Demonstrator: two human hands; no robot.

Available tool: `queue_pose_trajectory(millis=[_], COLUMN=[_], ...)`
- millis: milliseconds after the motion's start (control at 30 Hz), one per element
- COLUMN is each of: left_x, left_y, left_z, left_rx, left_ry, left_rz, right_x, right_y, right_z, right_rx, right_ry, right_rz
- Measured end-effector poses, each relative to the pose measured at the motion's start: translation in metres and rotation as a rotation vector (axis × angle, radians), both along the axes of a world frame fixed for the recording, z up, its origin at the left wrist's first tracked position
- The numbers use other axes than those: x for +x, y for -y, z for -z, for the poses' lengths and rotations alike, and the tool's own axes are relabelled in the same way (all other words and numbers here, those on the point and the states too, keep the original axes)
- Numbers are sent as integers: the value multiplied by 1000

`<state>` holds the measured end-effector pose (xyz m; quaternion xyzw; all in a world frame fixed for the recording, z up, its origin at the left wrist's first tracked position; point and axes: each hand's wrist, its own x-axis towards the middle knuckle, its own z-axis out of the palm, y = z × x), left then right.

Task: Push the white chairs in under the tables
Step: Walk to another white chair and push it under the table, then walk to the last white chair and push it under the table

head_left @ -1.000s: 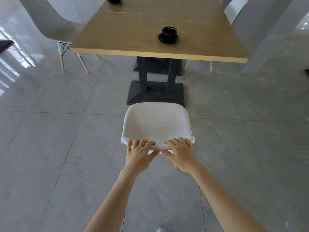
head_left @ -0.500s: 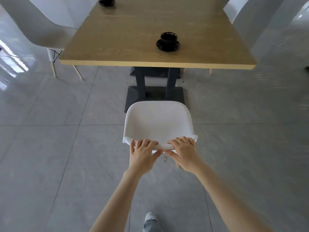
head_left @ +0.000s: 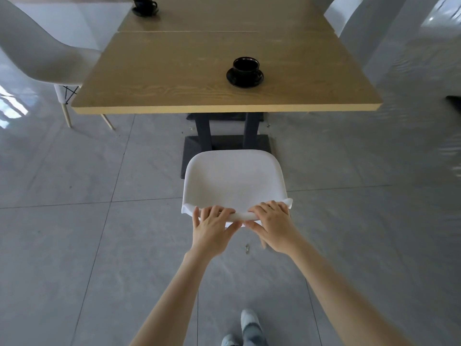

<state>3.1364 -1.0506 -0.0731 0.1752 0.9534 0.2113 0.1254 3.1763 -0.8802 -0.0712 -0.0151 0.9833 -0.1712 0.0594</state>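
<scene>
- both hands grip the top edge of the white chair's (head_left: pixel 233 182) backrest; the left hand (head_left: pixel 212 229) and right hand (head_left: pixel 273 227) sit side by side, thumbs nearly meeting under the rim.
- each hand is curled closed over the rim, fingers (head_left: pixel 217 211) on the seat side and thumbs on the near side.
- just beyond the grip, the chair's seat faces the wooden table (head_left: pixel 174 76); its front edge overlaps the dark table base (head_left: pixel 225 142) but stands short of the tabletop's near edge.
- beyond the grip and a little right, a black cup and saucer (head_left: pixel 245 72) rests on the tabletop.
- far left of the grip stands a second white chair (head_left: pixel 37 58); far right, part of a third (head_left: pixel 343 13).
- below the grip, a shoe (head_left: pixel 249 319) on the grey tiled floor (head_left: pixel 74 245).
</scene>
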Motion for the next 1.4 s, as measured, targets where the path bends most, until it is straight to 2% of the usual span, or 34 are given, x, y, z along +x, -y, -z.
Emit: queue_pose_trajectory(millis=[633, 867, 1133, 1300, 1367, 1400], left_x=[-49, -45, -32, -18, -13, -1], left_y=[-23, -23, 1, 46, 57, 89], left_z=[1, -6, -67, -105, -111, -121], left_rx=[-8, -45, 265, 439, 530, 567], left_ry=[-6, 59, -151, -230, -194, -210], left_rz=[-14, -43, -293, -452, -491, -527], right_x=[-51, -48, -48, -44, -43, -39], right_y=[-23, -19, 14, 69, 85, 117], right_z=[-1, -11, -45, -85, -100, -117], right_rx=[-11, -51, -311, -465, -514, -553], right_ry=[5, 101, 77, 7, -31, -57], right_rz=[-10, 30, 231, 87, 45, 0])
